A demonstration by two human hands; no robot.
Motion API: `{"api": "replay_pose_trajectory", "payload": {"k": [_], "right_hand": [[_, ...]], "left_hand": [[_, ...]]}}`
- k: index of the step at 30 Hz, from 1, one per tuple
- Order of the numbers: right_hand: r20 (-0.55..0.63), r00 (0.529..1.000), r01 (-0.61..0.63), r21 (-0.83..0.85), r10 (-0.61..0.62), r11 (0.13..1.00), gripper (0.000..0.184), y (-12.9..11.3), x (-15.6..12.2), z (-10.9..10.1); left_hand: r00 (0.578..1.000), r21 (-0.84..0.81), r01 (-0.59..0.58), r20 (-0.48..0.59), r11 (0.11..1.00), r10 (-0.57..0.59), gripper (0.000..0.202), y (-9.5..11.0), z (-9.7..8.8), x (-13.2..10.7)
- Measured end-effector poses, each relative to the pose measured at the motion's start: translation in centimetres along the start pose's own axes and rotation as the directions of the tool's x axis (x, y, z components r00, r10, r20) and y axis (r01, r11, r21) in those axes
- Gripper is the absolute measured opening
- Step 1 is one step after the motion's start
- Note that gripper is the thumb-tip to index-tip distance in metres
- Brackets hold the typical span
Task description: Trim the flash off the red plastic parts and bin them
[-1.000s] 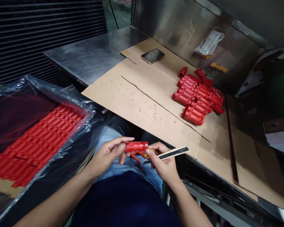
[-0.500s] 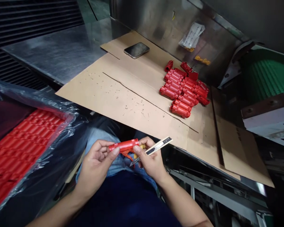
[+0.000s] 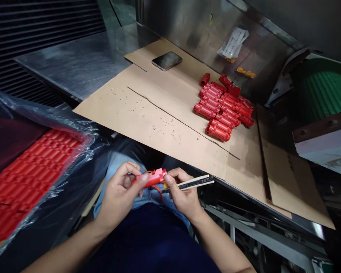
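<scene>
My left hand (image 3: 118,195) is closed around one end of a red plastic tube (image 3: 149,179) with a ribbed collar, held above my lap. An orange loop, perhaps a cord or strip, shows behind and below the tube. In my right hand (image 3: 184,193) is a slim utility knife (image 3: 195,182); its handle points out to the right and its tip lies below the tube. The thumb of that hand is close to the collar end. A small yellow piece shows beside the right fingers, largely hidden.
Several similar red tubes (image 3: 217,129) lie grouped on a cardboard sheet (image 3: 108,110), with small dark scraps and a phone (image 3: 167,60) on it. At left, a plastic-lined box (image 3: 93,131) holds rows of red tubes. A green ribbed surface (image 3: 321,87) stands at right.
The red tube has been turned, so a flat raised side now faces up. The knife has swung nearer level, its handle end lower and further right. The view has shifted slightly.
</scene>
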State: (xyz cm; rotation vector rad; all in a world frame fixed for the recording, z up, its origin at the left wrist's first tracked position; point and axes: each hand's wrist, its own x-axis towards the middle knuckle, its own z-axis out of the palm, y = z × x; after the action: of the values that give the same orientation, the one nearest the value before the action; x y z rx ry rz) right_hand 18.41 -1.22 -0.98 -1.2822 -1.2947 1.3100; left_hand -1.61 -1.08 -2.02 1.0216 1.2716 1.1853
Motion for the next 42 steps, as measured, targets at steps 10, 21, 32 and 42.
{"api": "replay_pose_trajectory", "payload": {"k": [10,21,32,42], "right_hand": [[0.252,0.915,0.382,-0.295,-0.315,0.876,0.016,-0.5,0.1,-1.2],[0.356,0.868,-0.417,0.145,0.346,0.897,0.052,-1.4,1.2,-0.7],[0.319,0.879,-0.407,0.118,0.353,0.906,0.052,-1.9,1.3,-0.5],[0.373,0.849,-0.459,0.170,0.375,0.872,0.047,-2.4,1.5,0.0]], "left_hand": [[0.848,-0.023,0.366,0.420,0.930,-0.323,0.033,1.6,-1.0,2.7],[0.918,-0.286,0.249,0.373,0.925,-0.132,0.032,-1.2,-1.9,2.3],[0.924,-0.288,0.185,0.377,0.939,-0.067,0.034,-1.8,-1.9,2.5],[0.918,-0.311,0.179,0.395,0.933,-0.045,0.033,-1.4,-1.8,2.4]]}}
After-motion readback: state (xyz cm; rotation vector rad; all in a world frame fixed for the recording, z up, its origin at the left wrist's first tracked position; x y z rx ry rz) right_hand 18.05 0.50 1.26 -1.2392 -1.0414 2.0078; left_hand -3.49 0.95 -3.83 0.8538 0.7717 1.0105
